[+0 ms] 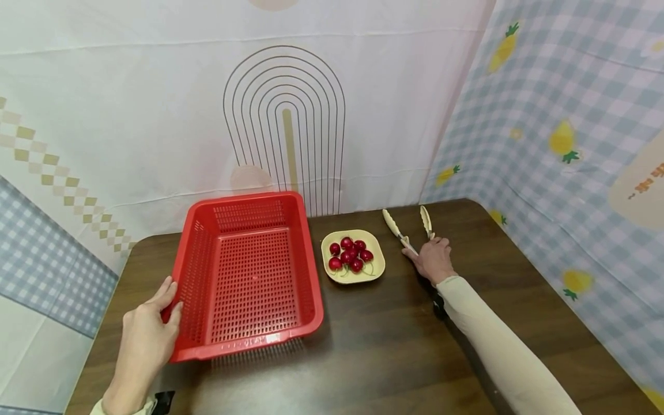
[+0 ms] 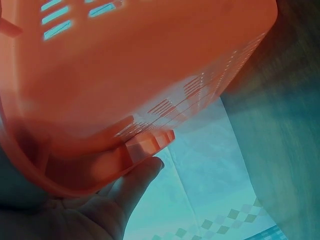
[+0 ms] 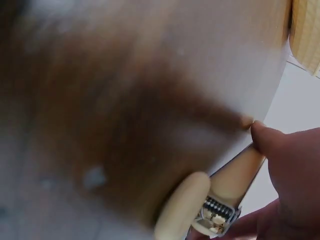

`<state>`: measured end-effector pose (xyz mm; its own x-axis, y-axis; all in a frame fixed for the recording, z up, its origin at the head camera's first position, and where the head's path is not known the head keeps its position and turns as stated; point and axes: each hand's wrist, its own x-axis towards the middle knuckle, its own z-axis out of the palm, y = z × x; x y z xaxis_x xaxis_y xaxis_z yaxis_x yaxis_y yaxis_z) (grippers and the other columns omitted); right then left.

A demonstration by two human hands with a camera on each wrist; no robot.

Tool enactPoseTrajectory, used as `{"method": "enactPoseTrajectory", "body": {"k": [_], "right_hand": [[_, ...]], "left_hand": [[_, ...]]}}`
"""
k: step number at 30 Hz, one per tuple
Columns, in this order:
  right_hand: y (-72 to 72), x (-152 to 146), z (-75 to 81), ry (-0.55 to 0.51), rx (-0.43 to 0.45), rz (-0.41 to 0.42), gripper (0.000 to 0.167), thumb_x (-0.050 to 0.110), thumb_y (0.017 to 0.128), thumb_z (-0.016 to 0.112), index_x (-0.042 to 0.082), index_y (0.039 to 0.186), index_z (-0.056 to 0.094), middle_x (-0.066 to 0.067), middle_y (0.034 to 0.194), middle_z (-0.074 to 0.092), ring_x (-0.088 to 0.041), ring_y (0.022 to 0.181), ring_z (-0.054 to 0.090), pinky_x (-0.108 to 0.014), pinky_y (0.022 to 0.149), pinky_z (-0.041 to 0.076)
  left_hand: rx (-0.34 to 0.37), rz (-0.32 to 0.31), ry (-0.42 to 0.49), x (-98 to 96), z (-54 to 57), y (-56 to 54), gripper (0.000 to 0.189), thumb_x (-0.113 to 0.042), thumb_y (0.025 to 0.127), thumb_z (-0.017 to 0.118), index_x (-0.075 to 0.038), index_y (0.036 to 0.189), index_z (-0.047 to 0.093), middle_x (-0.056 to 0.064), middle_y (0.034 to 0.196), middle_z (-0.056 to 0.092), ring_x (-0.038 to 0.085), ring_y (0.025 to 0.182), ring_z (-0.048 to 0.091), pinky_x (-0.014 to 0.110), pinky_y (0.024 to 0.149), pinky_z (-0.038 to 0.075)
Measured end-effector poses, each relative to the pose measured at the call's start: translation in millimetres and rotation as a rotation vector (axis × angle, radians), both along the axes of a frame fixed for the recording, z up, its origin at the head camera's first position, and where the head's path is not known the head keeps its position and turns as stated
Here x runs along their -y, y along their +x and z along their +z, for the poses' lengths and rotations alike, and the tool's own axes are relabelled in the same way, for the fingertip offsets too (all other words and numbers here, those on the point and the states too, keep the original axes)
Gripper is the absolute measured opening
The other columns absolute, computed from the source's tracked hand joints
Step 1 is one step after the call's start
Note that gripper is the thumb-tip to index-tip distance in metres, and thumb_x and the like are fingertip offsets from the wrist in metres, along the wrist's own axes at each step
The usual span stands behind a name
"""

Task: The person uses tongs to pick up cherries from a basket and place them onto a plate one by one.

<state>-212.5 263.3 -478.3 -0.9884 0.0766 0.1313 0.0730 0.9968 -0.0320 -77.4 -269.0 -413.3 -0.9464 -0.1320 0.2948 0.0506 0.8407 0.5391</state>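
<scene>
My left hand (image 1: 147,329) grips the left rim of a red plastic basket (image 1: 311,271), with the thumb inside the wall. The basket is rectangular and perforated; nothing lies in it. In the left wrist view the basket (image 2: 150,55) is tilted across the frame, and the hand (image 2: 107,212) holds its rim. On the right, my right hand (image 1: 434,259) holds a pair of tongs (image 1: 392,223) with cream tips spread apart, pointing to the back of the table. The right wrist view shows the hand (image 3: 300,175) around the tongs, near a metal spring (image 3: 220,212).
Between basket and tongs stands a small pale yellow dish (image 1: 378,253) holding several red cherries (image 1: 346,243) with green stems. Everything is on a dark wooden table (image 1: 373,346). Printed cloth (image 1: 389,115) hangs behind the table and on both sides.
</scene>
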Motion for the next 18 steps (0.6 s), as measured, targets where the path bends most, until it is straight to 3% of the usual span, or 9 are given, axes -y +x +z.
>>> {"method": "enactPoseTrajectory", "body": {"k": [3,5,8,10,13,16,18], "right_hand": [[0.1,-3,5.1,-0.094,0.097,-0.051,0.1,0.056,0.103,0.049,-0.039,0.129,0.031,-0.046,0.109,0.049,-0.053,0.095,0.054,-0.06,0.08,0.054],[2.3,-6,9.8,-0.156,0.154,-0.091,0.101,0.059,0.105,0.038,-0.033,0.142,0.019,-0.052,0.122,0.043,-0.06,0.108,0.053,-0.065,0.084,0.054],[8.6,-9,21.1,-0.204,0.157,-0.124,0.1,0.063,0.105,0.025,-0.025,0.151,0.013,-0.055,0.136,0.034,-0.065,0.123,0.046,-0.071,0.089,0.051],[14.0,-11,33.1,-0.192,0.089,-0.088,0.098,0.063,0.105,0.023,-0.024,0.149,0.024,-0.055,0.135,0.038,-0.066,0.121,0.046,-0.073,0.087,0.05],[21.8,-13,55.1,-0.162,-0.048,0.021,0.092,0.063,0.104,0.03,-0.02,0.141,0.045,-0.049,0.128,0.051,-0.063,0.115,0.053,-0.072,0.086,0.052],[29.4,-12,78.0,-0.139,-0.116,0.153,0.082,0.062,0.103,0.04,-0.009,0.143,0.053,-0.04,0.138,0.054,-0.058,0.13,0.05,-0.07,0.101,0.047],[33.7,-11,91.2,-0.12,-0.108,0.226,0.08,0.063,0.101,0.044,-0.001,0.149,0.05,-0.034,0.152,0.045,-0.054,0.146,0.036,-0.069,0.114,0.036]], "left_hand": [[0.003,0.004,-0.001,-0.6,-0.4,0.5,0.044,0.0,0.092,0.068,0.012,0.133,0.059,0.025,0.142,0.057,0.054,0.121,0.058,0.068,0.093,0.051],[0.012,0.005,-0.004,-0.7,0.0,0.6,0.044,0.0,0.093,0.067,0.012,0.135,0.058,0.025,0.143,0.056,0.053,0.122,0.057,0.067,0.093,0.051],[0.025,-0.009,-0.015,-0.3,2.2,-0.3,0.044,-0.001,0.094,0.064,0.012,0.136,0.057,0.026,0.145,0.054,0.053,0.124,0.056,0.067,0.094,0.05],[0.03,-0.026,-0.035,-0.6,4.9,-2.1,0.045,-0.003,0.096,0.062,0.013,0.137,0.055,0.03,0.147,0.049,0.056,0.126,0.053,0.069,0.096,0.048],[0.03,-0.072,-0.071,-2.3,13.8,-4.0,0.048,-0.008,0.101,0.057,0.015,0.142,0.048,0.036,0.153,0.038,0.062,0.134,0.041,0.075,0.103,0.039],[0.004,-0.141,-0.096,-8.7,28.1,-5.8,0.054,-0.018,0.107,0.047,0.015,0.15,0.037,0.037,0.16,0.024,0.066,0.144,0.02,0.08,0.112,0.02],[-0.007,-0.191,-0.114,-16.9,38.7,-6.9,0.059,-0.026,0.11,0.042,0.01,0.155,0.031,0.032,0.165,0.015,0.064,0.148,0.004,0.081,0.115,0.006]]}}
